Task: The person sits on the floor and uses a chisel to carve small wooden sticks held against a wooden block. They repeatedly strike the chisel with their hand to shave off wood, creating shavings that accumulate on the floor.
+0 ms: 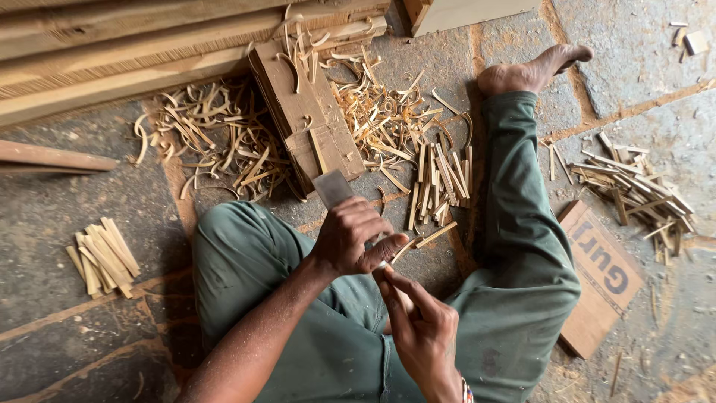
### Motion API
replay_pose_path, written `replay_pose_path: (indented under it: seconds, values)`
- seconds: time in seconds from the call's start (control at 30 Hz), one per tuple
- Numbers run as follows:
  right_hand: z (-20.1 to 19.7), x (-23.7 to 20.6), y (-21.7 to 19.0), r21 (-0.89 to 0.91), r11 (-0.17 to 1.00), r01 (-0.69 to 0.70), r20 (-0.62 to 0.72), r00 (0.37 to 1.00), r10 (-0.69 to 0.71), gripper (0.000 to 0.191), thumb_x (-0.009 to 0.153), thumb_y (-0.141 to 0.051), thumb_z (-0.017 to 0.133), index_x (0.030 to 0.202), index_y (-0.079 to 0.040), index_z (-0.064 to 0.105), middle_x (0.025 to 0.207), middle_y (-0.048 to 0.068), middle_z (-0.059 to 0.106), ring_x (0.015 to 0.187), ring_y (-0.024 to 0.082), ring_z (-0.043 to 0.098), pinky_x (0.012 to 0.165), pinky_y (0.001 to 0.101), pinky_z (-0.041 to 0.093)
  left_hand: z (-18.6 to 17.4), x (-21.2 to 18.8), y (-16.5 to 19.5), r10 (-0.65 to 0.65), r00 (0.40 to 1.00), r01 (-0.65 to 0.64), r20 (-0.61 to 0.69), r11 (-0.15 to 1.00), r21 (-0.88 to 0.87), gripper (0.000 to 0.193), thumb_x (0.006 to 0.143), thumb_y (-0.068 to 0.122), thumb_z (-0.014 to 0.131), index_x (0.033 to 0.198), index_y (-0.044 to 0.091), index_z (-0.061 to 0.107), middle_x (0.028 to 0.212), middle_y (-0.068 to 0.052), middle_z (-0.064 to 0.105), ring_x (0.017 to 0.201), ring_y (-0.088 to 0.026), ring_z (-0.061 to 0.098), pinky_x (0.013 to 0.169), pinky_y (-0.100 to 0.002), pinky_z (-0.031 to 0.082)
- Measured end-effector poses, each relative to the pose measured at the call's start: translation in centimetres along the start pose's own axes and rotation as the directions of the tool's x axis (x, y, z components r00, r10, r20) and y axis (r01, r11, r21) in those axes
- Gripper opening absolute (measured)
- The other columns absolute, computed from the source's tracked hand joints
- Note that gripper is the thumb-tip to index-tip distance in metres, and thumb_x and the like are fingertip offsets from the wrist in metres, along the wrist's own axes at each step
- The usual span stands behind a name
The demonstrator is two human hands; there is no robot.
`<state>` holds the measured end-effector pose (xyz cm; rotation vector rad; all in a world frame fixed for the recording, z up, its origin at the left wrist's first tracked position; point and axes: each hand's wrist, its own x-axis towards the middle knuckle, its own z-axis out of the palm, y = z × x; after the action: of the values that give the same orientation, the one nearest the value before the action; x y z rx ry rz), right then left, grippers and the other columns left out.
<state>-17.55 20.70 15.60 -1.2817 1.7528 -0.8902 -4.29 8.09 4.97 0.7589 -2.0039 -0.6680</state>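
Sitting on the stone floor [656, 134] in green trousers, the person works over their lap. The left hand [356, 237] is curled tight around the handle of a flat-bladed knife [333, 188], whose grey blade points away toward a worn wooden block [302, 112]. The right hand [421, 328] has its fingers pressed together, pinching a thin bamboo strip [406, 250] just below the left thumb; the strip's pale tip juts out between the two hands, which touch. Curled shavings [216, 138] lie heaped on both sides of the block. A bundle of cut sticks [440, 183] rests beside the person's right leg, another small stack [104, 257] lies well apart on the left, and a third pile [634, 186] sits on the far right near a brown cardboard piece [597, 298].
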Motion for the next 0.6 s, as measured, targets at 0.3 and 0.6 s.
replay_pose_path:
  seconds: [0.3, 0.6]
  values:
    - [1.6, 0.0, 0.2, -0.133, 0.989, -0.064, -0.01, 0.998, 0.063, 0.019, 0.092, -0.01, 0.07, 0.109, -0.004, 0.077, 0.049, 0.005, 0.059, 0.043, 0.004, 0.059, 0.041, 0.0251, 0.045, -0.6, -0.2, -0.4, -0.147, 0.982, 0.15, 0.118, 0.989, -0.017, 0.043, 0.095, 0.05, 0.068, 0.078, 0.011, 0.075, 0.072, -0.008, 0.072, 0.066, -0.022, 0.068, 0.076, -0.041, 0.056]
    - [3.7, 1.5, 2.6, -0.148, 0.989, 0.03, -0.038, 0.999, -0.037, 0.01, 0.096, -0.013, 0.07, 0.099, -0.004, 0.074, 0.046, 0.003, 0.043, 0.043, 0.002, 0.036, 0.037, 0.028, 0.026, 0.9, -0.7, -4.6, -0.146, 0.963, 0.119, 0.228, 0.985, 0.127, 0.037, 0.082, 0.025, 0.067, 0.113, 0.006, 0.075, 0.126, -0.016, 0.073, 0.12, -0.03, 0.069, 0.115, -0.048, 0.045]
